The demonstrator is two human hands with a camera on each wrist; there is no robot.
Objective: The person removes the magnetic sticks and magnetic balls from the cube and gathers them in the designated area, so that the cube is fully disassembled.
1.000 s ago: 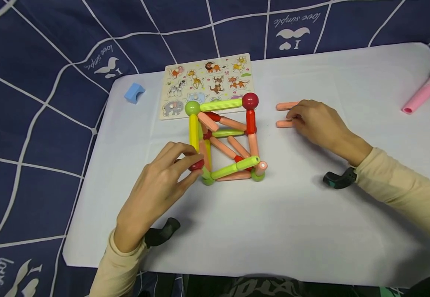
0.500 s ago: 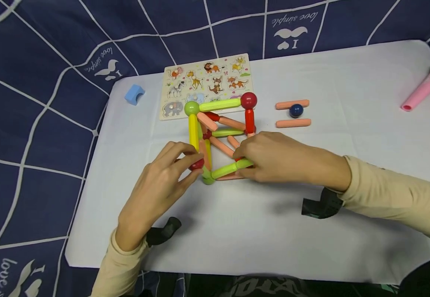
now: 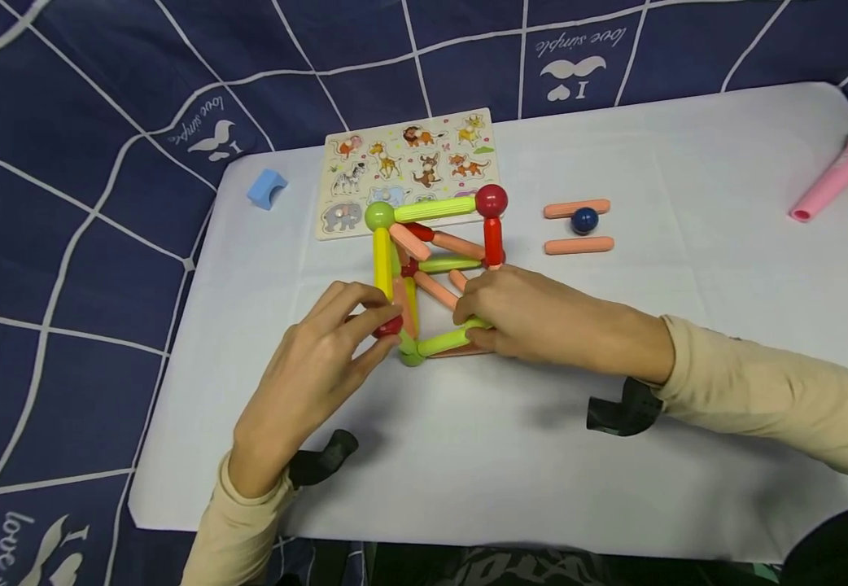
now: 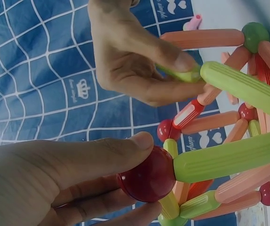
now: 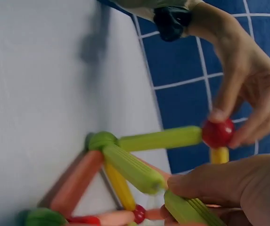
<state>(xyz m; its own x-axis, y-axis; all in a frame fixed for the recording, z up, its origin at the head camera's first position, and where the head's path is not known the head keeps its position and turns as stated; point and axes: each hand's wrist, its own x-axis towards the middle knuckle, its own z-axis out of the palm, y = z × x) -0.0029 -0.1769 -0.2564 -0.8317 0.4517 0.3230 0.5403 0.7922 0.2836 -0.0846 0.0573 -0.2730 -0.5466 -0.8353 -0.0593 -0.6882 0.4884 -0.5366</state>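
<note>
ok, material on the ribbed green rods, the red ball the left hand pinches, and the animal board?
Ribbed light-green rod: looks like moulded plastic, satin, with lengthwise ridges. Glossy dark-red ball pinched by the left hand: probably hard plastic, showing a sheen. Pale printed animal puzzle board: likely wood or thick card, matte; too small to settle.

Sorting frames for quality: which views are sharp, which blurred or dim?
Head view: sharp, evenly lit, soft shadows under both hands on the white sheet. Left wrist view: dim; the left hand is a soft blur. Right wrist view: the green rod is smeared.
</note>
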